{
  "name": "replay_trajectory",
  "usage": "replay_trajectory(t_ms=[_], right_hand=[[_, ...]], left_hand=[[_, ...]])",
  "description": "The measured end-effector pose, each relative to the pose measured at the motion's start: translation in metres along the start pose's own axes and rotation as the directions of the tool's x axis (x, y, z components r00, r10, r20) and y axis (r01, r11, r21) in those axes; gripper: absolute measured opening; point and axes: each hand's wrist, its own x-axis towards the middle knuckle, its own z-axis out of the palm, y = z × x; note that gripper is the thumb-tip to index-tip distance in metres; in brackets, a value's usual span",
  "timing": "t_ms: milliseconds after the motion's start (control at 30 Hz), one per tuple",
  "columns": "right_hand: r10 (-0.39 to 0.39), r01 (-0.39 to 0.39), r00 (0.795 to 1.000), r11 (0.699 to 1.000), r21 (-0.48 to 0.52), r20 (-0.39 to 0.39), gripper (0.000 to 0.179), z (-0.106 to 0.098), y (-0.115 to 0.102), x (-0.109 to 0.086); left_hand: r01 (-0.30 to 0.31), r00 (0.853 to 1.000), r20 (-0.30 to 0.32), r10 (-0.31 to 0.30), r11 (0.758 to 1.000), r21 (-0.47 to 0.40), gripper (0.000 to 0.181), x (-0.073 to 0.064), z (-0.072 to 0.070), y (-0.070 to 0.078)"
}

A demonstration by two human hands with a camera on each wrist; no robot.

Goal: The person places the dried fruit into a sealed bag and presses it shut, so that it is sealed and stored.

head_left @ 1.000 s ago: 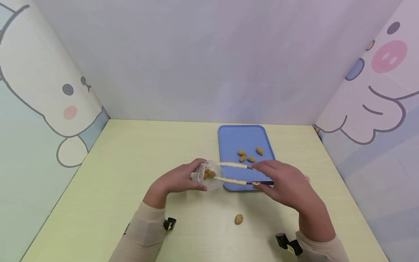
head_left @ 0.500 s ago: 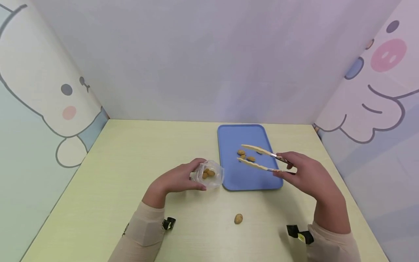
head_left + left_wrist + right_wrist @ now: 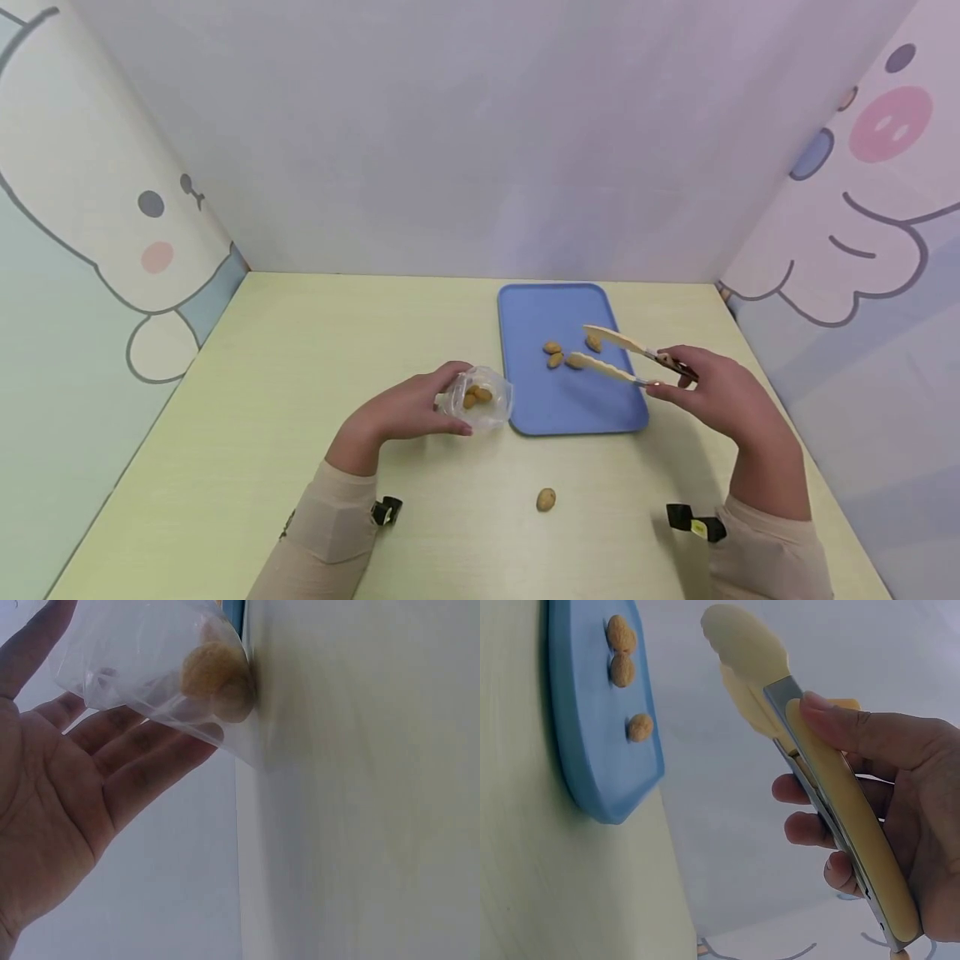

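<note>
Only the right wrist view shows the yellow grips of the tongs [image 3: 862, 825], clasped by the right hand [image 3: 720, 390], cream tips parted above a blue tray [image 3: 577, 412] of brown nuts [image 3: 555, 360], far right. The left hand [image 3: 408, 408] curves round a clear bag [image 3: 495, 417] holding more. Another nut [image 3: 546, 500] lies near on the pale worktop [image 3: 225, 500]; cartoon walls [image 3: 885, 233] flank it.

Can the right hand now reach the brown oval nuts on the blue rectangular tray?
Probably yes: the right hand holds cream-tipped metal tongs raised near the tray; nothing lies on the nuts.
</note>
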Motion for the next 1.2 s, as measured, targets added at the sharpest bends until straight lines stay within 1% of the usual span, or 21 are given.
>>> replay_trajectory(t_ms=[267, 500, 700, 933, 1200], right_hand=[[0.055, -0.057, 0.994, 0.998, 0.023, 0.092, 0.045, 0.005, 0.013, 0.006], [0.101, -0.107, 0.983, 0.994, 0.027, 0.152, 0.051, 0.014, 0.025, 0.01], [0.115, -0.123, 0.973, 0.992, 0.025, 0.199, 0.053, 0.023, 0.03, 0.013], [0.101, -0.109, 0.972, 0.994, 0.027, 0.214, 0.058, 0.03, 0.031, 0.017], [0.094, -0.102, 0.97, 0.994, 0.024, 0.225, 0.05, 0.034, 0.03, 0.019]], left_hand=[[0.002, 1.0, 0.006, -0.002, 1.0, -0.007, 0.083, 0.0, 0.0, 0.001], [0.004, 1.0, 0.004, -0.004, 1.0, 0.001, 0.083, 0.0, 0.0, 0.0], [0.008, 1.0, 0.007, -0.008, 1.0, -0.011, 0.082, -0.001, 0.0, 0.001], [0.009, 1.0, 0.007, -0.009, 1.0, -0.012, 0.082, -0.001, 0.0, 0.002], [0.009, 1.0, 0.004, -0.009, 1.0, -0.005, 0.083, -0.001, 0.0, 0.002]])
